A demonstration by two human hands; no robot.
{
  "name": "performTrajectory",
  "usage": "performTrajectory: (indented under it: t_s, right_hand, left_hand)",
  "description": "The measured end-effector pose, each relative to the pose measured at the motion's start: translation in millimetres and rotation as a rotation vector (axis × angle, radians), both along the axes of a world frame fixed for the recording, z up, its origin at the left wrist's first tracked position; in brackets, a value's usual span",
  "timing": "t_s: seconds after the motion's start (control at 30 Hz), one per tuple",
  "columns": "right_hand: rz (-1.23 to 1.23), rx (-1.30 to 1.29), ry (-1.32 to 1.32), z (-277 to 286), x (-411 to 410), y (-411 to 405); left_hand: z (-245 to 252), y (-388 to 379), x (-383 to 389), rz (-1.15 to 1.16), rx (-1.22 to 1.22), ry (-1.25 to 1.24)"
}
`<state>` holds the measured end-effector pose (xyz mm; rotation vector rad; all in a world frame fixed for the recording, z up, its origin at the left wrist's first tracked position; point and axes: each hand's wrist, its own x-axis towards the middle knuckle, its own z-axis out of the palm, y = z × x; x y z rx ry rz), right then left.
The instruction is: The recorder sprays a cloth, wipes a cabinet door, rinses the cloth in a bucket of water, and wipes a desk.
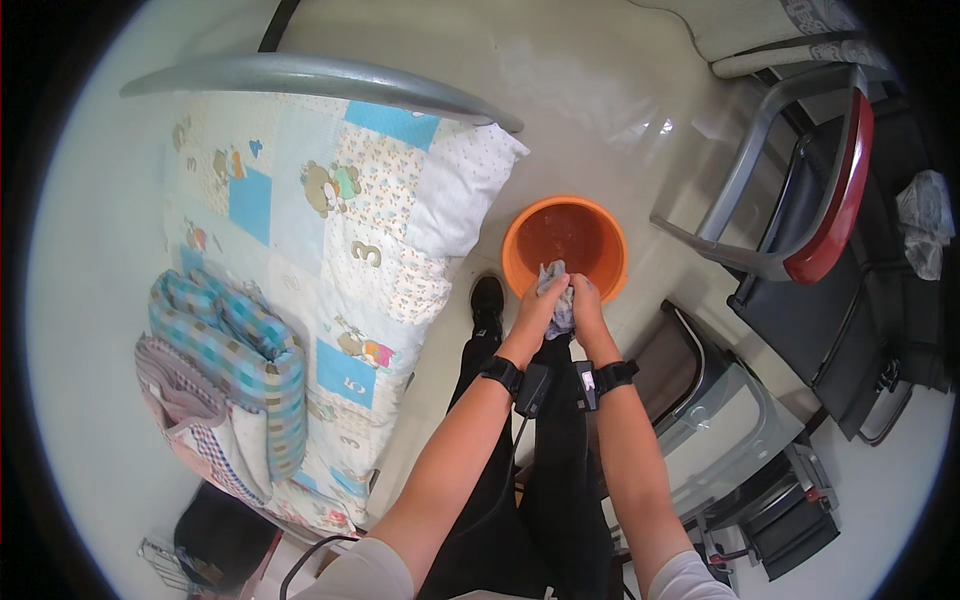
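An orange plastic bucket (564, 201) stands on the tiled floor before me, with liquid visible inside. Over its near rim, my left hand (541, 304) and my right hand (587, 300) hold a bunched, wet-looking grey patterned cloth (559, 319) between them. The two hands are close together with fingers closed around it. One end of the cloth points into the bucket's opening, and the other hangs toward my legs. Both wrists wear black straps with small devices.
On the left is a bed with a patchwork cover (300, 225), a grey metal end rail (322, 75) and a folded checked quilt (285, 390). A grey-and-red armrest (832, 195), black chairs (802, 322) and a glass-topped table (735, 427) stand on the right. My black shoe (487, 300) is beside the bucket.
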<state>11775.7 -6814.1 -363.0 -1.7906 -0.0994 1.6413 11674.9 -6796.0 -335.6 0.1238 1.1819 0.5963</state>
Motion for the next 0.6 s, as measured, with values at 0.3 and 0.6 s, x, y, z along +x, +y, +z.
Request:
performTrajectory:
  t_s: [0.3, 0.6]
  right_hand:
    - [0.006, 0.164, -0.197, 14.6, -18.7, 15.6]
    - [0.287, -0.002, -0.551, 18.1, -10.8, 8.1]
  left_hand:
    - [-5.1, 7.9, -0.2, 0.172, 0.126, 0.177]
    - [7.1, 19.7, 16.9, -0.396, 0.298, 0.744]
